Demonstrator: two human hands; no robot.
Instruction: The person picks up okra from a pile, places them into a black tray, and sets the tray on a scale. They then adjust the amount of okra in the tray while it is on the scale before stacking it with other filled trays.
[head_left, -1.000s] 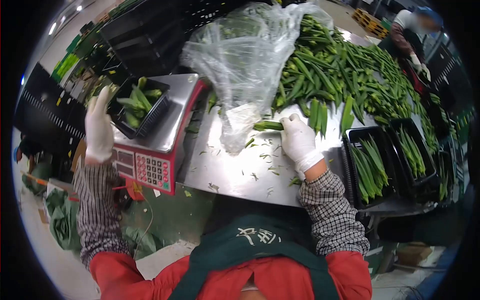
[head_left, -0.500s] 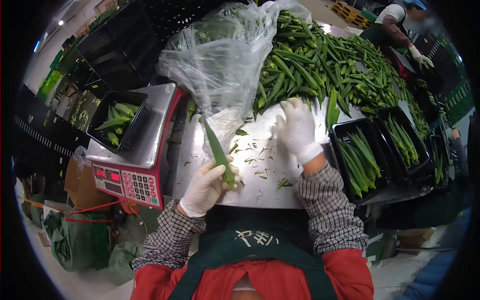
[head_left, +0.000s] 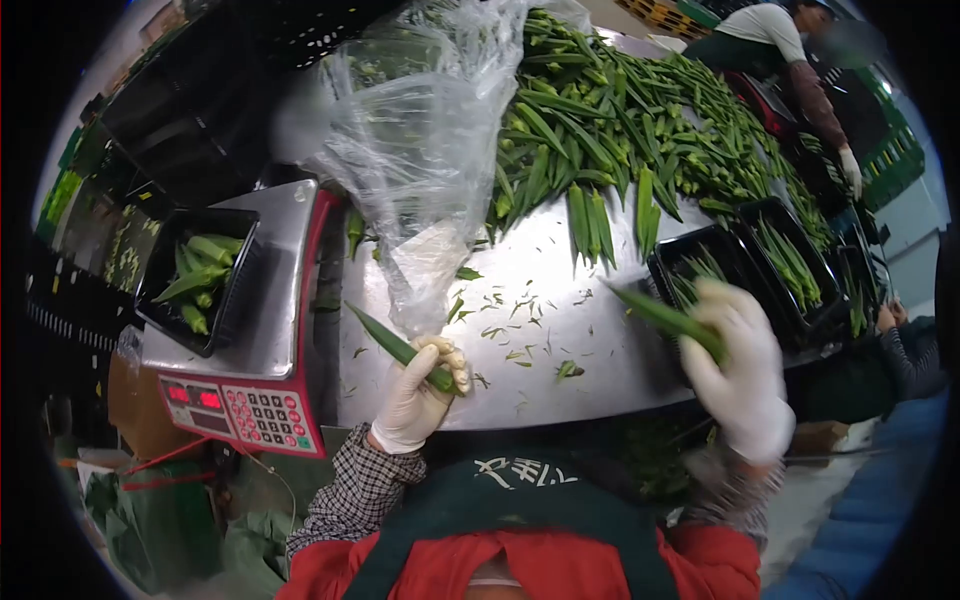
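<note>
My left hand (head_left: 418, 395) curls its fingers shut around an okra pod (head_left: 385, 338) just above the desk (head_left: 545, 345) edge. My right hand (head_left: 742, 378), blurred, clasps a second pod (head_left: 660, 312) beside the black tray (head_left: 658, 264). Gripping lightly near the stems seems wisest.

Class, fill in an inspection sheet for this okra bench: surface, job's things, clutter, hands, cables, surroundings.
Surface: steel table, pale and shiny.
Job's things: okra heap at the back; black trays of okra on the right; small tray of okra on the scale.
Clutter: green trimmings scattered mid-table; crumpled plastic bag.
Hands: left hand, gloved, grips an okra pod; right hand, gloved and blurred, grips a second pod.
Cables: a thin lead seems to hang under the scale.
Surroundings: co-worker beyond the heap; dark crates on the left.
</note>
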